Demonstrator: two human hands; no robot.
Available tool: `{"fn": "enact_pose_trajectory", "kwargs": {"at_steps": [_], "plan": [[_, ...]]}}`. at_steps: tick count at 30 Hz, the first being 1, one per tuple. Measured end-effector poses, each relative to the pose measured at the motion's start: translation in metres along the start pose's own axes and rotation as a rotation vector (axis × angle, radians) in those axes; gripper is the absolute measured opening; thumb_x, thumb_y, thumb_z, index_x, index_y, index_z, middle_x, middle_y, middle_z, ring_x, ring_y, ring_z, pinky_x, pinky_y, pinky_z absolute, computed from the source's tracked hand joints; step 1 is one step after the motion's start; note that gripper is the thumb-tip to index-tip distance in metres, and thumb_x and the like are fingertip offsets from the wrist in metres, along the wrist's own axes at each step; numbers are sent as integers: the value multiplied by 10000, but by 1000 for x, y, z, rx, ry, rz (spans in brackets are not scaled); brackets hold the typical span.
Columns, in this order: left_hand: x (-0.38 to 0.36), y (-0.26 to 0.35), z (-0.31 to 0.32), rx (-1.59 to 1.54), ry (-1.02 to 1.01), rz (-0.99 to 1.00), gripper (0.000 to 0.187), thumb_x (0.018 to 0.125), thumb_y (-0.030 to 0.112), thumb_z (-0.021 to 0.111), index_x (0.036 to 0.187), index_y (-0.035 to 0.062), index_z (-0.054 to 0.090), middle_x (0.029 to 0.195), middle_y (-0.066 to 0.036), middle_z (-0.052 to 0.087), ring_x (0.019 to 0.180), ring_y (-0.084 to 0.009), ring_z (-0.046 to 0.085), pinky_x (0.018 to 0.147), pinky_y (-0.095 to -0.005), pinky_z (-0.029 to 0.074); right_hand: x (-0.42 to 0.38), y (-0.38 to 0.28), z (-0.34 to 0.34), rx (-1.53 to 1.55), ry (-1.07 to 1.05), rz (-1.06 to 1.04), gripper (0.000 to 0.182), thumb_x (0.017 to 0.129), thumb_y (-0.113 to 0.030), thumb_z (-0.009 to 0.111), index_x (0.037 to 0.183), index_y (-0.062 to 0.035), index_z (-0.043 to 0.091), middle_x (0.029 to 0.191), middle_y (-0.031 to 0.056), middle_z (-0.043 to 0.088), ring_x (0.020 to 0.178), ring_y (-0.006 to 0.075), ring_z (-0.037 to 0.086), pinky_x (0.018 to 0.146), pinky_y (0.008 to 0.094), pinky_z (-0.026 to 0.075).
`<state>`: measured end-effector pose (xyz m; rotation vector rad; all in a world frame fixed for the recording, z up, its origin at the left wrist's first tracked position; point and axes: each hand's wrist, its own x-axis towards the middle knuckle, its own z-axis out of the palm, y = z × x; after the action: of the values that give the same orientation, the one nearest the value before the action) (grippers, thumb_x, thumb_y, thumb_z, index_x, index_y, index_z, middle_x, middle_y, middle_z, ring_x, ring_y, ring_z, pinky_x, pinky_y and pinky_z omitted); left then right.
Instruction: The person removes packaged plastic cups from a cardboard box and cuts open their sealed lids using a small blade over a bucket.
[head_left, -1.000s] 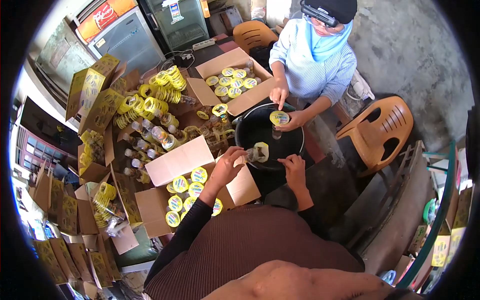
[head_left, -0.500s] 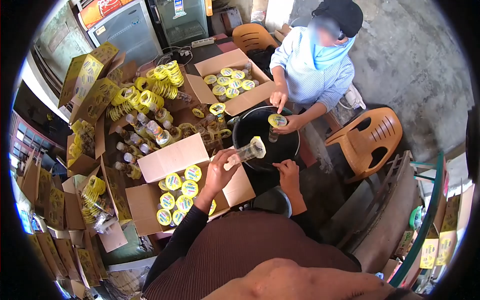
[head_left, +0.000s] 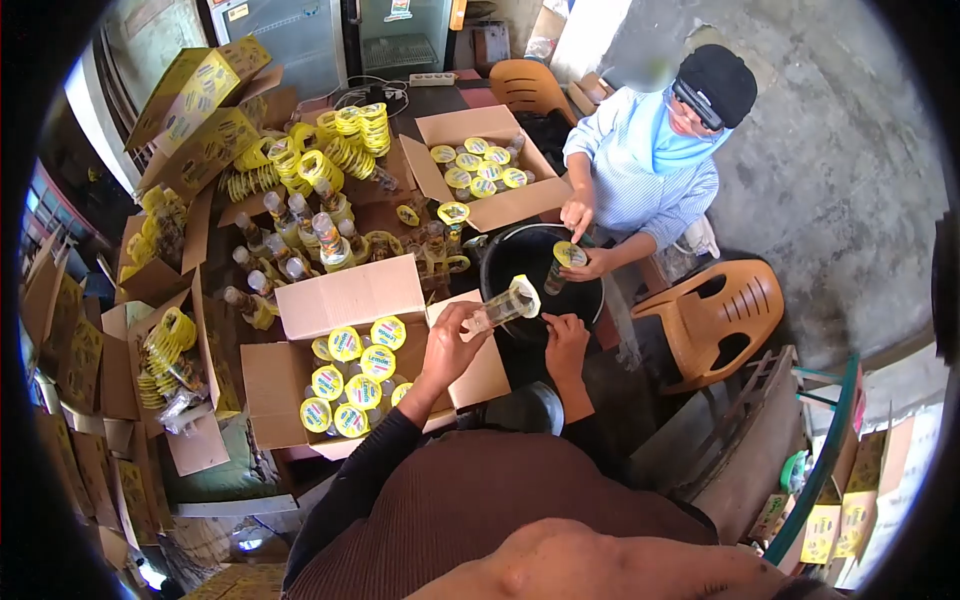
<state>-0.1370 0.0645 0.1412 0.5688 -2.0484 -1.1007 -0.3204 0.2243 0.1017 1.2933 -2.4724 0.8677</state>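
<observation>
My left hand (head_left: 450,345) grips a clear plastic bottle with a yellow label (head_left: 503,305), held on its side over the rim of a black tub (head_left: 500,262). My right hand (head_left: 565,340) hovers just right of the bottle near the tub's edge, fingers loose, holding nothing that I can see. Below my left hand an open cardboard box (head_left: 310,385) holds several yellow-capped bottles. Across the tub a person in a striped shirt (head_left: 645,190) holds another yellow-labelled bottle (head_left: 562,262) over it.
A second open box of bottles (head_left: 480,170) stands behind the tub. Loose bottles (head_left: 300,240) and stacks of yellow label rings (head_left: 340,140) cover the table at left. Yellow cartons (head_left: 195,100) pile up far left. An orange plastic chair (head_left: 720,315) stands at right.
My left hand lifted the bottle from the tub and tilted it on its side. My right hand drew back a little. The view swung, shifting the scene rightward and down.
</observation>
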Motion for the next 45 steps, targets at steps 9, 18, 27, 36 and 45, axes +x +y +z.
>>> {"fn": "enact_pose_trajectory", "kwargs": {"at_steps": [9, 18, 27, 36, 45], "plan": [[-11, -49, -9, -499, 99, -396, 416, 848, 141, 802, 1196, 5, 619, 1099, -127, 684, 942, -165, 680, 791, -304, 566, -4, 6, 29, 158, -2, 35, 250, 878, -10, 646, 1083, -135, 716, 946, 89, 566, 915, 299, 577, 808, 442, 433], [-6, -37, 10, -455, 104, -262, 449, 829, 90, 798, 1216, 8, 585, 1096, -123, 668, 950, -193, 676, 782, -321, 583, -4, 14, 30, 259, -3, 48, 228, 889, -7, 638, 1071, -110, 727, 932, 97, 566, 862, 312, 576, 766, 427, 435], [4, -13, 1, -64, 20, 49, 379, 780, 38, 790, 1116, 16, 616, 1126, -139, 593, 974, -281, 648, 714, -337, 604, -8, 15, 32, 279, 27, 54, 219, 870, 1, 653, 1050, -88, 738, 924, 103, 581, 847, 301, 587, 773, 424, 445], [-11, -72, -16, -184, 143, -336, 424, 830, 194, 814, 1146, 7, 603, 1075, -132, 692, 936, -223, 687, 762, -330, 574, -4, 5, 28, 251, 90, 31, 199, 844, 25, 661, 1005, -60, 740, 893, 137, 596, 818, 326, 621, 726, 402, 495], [35, -120, -24, -78, 175, -377, 708, 829, 446, 787, 1254, -68, 551, 1155, -256, 656, 1075, -364, 652, 929, -409, 521, -4, 12, 35, 198, 135, -38, 188, 878, -12, 654, 1009, -108, 749, 891, 99, 579, 814, 305, 594, 722, 429, 466]]}}
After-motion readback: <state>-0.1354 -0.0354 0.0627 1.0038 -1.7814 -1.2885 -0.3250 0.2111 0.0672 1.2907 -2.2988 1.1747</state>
